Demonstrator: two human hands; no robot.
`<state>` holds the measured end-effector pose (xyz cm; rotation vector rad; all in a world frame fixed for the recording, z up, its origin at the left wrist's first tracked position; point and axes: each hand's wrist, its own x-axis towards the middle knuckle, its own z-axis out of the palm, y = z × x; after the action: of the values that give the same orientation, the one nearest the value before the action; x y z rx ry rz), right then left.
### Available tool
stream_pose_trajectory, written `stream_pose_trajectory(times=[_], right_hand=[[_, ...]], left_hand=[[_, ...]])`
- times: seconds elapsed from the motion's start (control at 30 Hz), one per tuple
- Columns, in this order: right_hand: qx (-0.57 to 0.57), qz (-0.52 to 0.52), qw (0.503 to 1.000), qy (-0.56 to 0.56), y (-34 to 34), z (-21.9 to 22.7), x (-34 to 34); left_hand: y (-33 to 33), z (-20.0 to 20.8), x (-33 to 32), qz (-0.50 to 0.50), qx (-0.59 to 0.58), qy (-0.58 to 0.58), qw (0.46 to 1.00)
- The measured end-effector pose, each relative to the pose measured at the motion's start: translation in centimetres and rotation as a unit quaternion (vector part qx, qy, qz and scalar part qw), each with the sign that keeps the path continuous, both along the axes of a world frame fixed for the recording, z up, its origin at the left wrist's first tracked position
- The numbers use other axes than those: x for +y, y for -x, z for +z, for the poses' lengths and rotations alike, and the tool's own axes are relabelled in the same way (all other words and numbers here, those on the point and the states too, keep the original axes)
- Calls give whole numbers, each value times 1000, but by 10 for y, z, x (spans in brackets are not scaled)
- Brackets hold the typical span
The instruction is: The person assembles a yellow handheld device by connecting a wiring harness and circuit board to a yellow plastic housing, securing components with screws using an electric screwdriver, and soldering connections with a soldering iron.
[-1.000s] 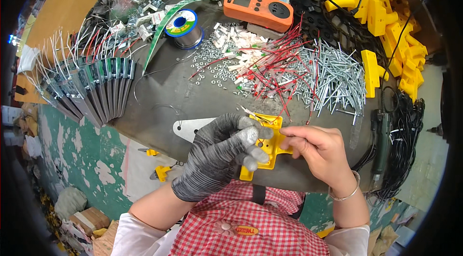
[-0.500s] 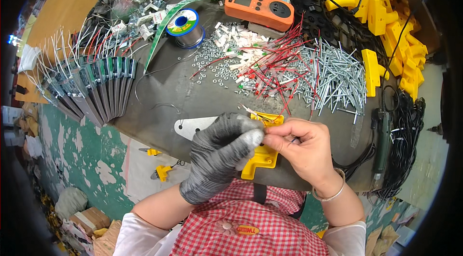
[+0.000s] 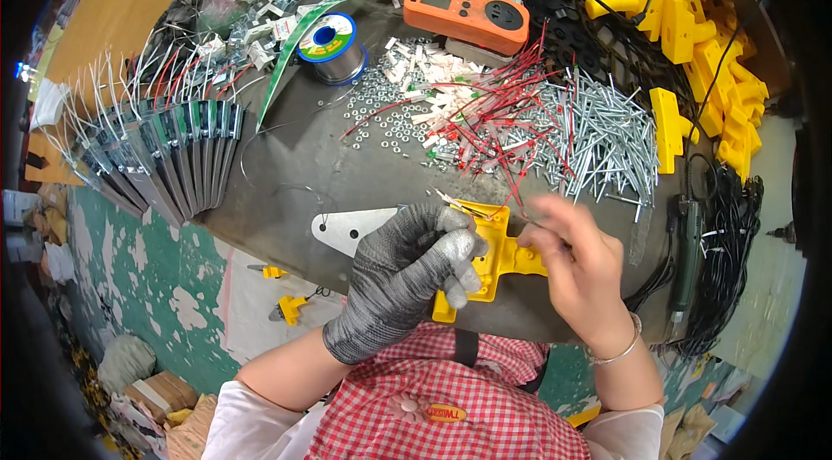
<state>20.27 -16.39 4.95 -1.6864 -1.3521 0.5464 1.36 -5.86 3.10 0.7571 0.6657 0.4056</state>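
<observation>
My left hand (image 3: pixel 407 265), in a grey striped glove, is closed in a pinch over the left side of a yellow plastic housing (image 3: pixel 496 256). What its fingertips hold is hidden or too small to make out. Thin white and dark wires (image 3: pixel 457 204) stick out past the gloved fingers at the housing's top. A flat silver metal plate (image 3: pixel 345 229) with holes reaches out left from beneath that hand. My bare right hand (image 3: pixel 572 256) is just above the housing's handle part, fingers half curled and smeared by motion; whether it holds anything cannot be seen.
Beyond the hands lie loose nuts (image 3: pixel 381 113), white connectors with red wires (image 3: pixel 468 104) and many long screws (image 3: pixel 607 139). A solder spool (image 3: pixel 340 61) and an orange meter (image 3: pixel 464 13) stand farther back. Wired metal plates (image 3: pixel 186 148) fan out left; yellow housings (image 3: pixel 693 35) pile up right.
My right hand has come away from the left fingertips and moved right, uncovering more of the yellow housing and its handle. My left hand has stayed nearly in place, still pinched.
</observation>
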Motion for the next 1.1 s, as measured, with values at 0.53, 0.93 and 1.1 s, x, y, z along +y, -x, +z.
stream_pose_trajectory(times=[0.53, 0.93, 1.1], right_hand=[[-157, 11, 985, -75, 22, 2, 10], [-294, 85, 946, -111, 7, -2, 2], [-346, 104, 927, -101, 6, -5, -2]], left_hand=[[-2, -3, 5, -23, 14, -24, 999], [-6, 8, 2, -70, 104, -102, 987], [-7, -3, -3, -89, 149, -347, 922]])
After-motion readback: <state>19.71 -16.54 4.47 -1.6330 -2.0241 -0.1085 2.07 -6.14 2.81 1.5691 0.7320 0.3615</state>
